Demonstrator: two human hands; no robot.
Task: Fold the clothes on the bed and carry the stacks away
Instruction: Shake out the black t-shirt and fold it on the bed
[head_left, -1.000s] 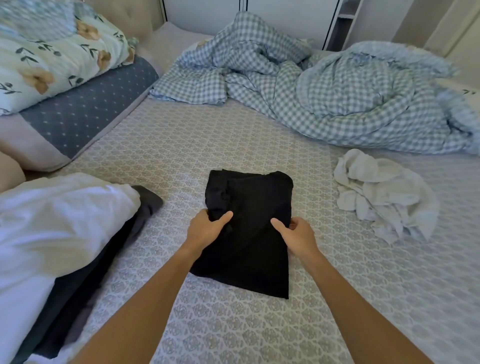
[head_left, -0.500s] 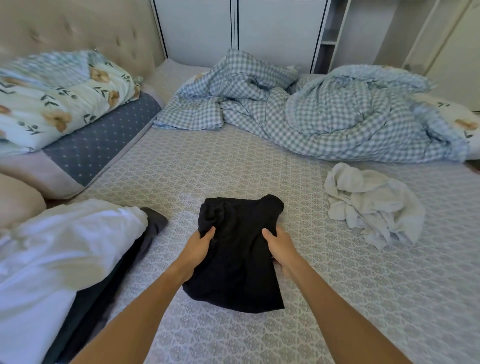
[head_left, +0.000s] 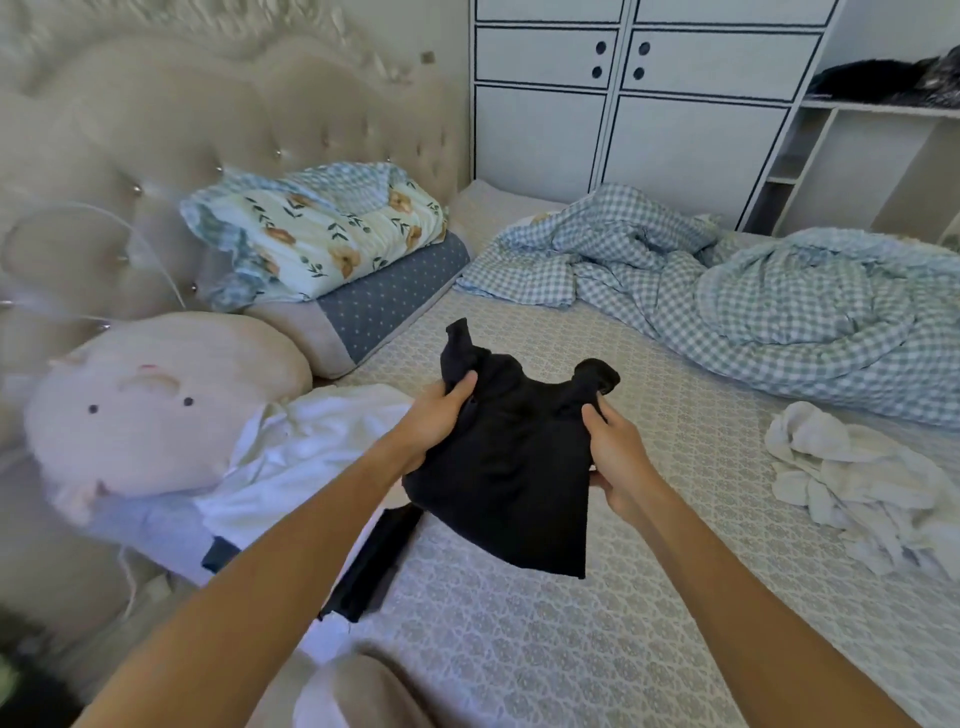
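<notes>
Head view: near to far, both forearms reach in from the near edge over the bed (head_left: 649, 649).
Left hand (head_left: 434, 421): curled round the left edge of the folded black garment (head_left: 511, 467), thumb on top.
Right hand (head_left: 613, 457): clamps the garment's right edge, fingers underneath.
Garment: held in the air between the hands, its long axis running near to far, the near corner hanging loose, two bunched corners sticking up at the far end.
Stack (head_left: 311, 457): white and dark clothes lie just to the left, beside the pig-faced pillow (head_left: 150, 405); the left hand is the nearer one to it.
Judgement: the bundle probably goes left onto that stack.
Unfolded: crumpled white cloth (head_left: 852, 467) lies to the right; checked duvet (head_left: 779, 301) far right.
Change: half a second ago the garment lay flat on the sheet under both hands; now it is lifted and carried leftward, and the view has swung left.
</notes>
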